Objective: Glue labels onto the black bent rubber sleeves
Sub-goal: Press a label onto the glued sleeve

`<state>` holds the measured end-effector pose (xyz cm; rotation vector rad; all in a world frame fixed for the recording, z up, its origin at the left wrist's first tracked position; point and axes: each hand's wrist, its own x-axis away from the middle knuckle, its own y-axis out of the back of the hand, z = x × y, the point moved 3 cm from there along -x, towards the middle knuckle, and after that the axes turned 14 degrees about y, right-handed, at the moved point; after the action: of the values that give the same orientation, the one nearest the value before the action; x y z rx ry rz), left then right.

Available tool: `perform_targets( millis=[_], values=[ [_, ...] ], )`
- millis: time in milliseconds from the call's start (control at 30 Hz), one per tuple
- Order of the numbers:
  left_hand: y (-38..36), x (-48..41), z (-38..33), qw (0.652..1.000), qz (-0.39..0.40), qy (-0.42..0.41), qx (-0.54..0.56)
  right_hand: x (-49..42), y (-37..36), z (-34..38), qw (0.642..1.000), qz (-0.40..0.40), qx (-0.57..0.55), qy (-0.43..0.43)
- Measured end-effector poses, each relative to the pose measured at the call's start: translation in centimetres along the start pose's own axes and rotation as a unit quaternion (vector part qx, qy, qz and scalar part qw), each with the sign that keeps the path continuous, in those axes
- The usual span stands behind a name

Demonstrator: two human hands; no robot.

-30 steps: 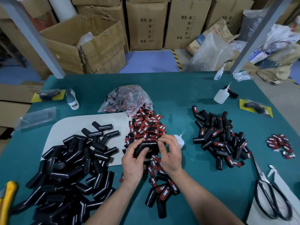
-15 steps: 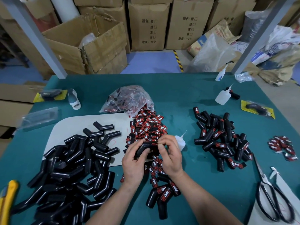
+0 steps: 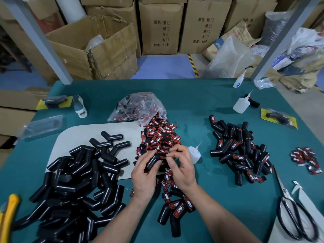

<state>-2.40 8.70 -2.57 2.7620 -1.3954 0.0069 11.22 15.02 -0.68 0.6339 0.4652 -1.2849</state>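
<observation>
My left hand (image 3: 145,176) grips one black bent rubber sleeve (image 3: 152,161) above the table's middle. My right hand (image 3: 181,165) pinches the sleeve's right end, thumb and fingertips pressed on its top where a label lies, mostly hidden. A heap of red-and-black labels (image 3: 160,135) lies just behind my hands. A big pile of bare sleeves (image 3: 73,183) fills the left. Labelled sleeves sit in a pile at the right (image 3: 240,153) and in a small cluster (image 3: 175,209) below my wrists. A small glue bottle (image 3: 193,153) lies right of my right hand.
A clear bag of labels (image 3: 140,106) sits behind the heap. Two more glue bottles (image 3: 241,104) stand at the back right. Scissors (image 3: 294,218) lie at the right front, a small label bunch (image 3: 306,159) near the right edge, a yellow knife (image 3: 7,216) at the left front.
My left hand has tipped the sleeve's left end downward, and my right fingers have slid along its right end. The piles have not moved.
</observation>
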Motion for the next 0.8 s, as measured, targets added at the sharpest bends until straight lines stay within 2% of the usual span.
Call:
perform_targets(
  millis=[433, 667, 800],
  values=[
    [-0.01, 0.05, -0.18, 1.000, 0.007, -0.004, 0.010, 0.06, -0.16, -0.29, 1.000, 0.011, -0.001, 0.008],
    [0.02, 0.09, -0.39, 1.000, 0.005, -0.005, 0.008, -0.14, 0.44, -0.62, 0.997, -0.061, -0.036, -0.011],
    [-0.02, 0.00, -0.41, 1.000, 0.004, -0.005, 0.005, -0.26, 0.53, -0.43, 0.997, -0.065, -0.032, -0.004]
  ],
)
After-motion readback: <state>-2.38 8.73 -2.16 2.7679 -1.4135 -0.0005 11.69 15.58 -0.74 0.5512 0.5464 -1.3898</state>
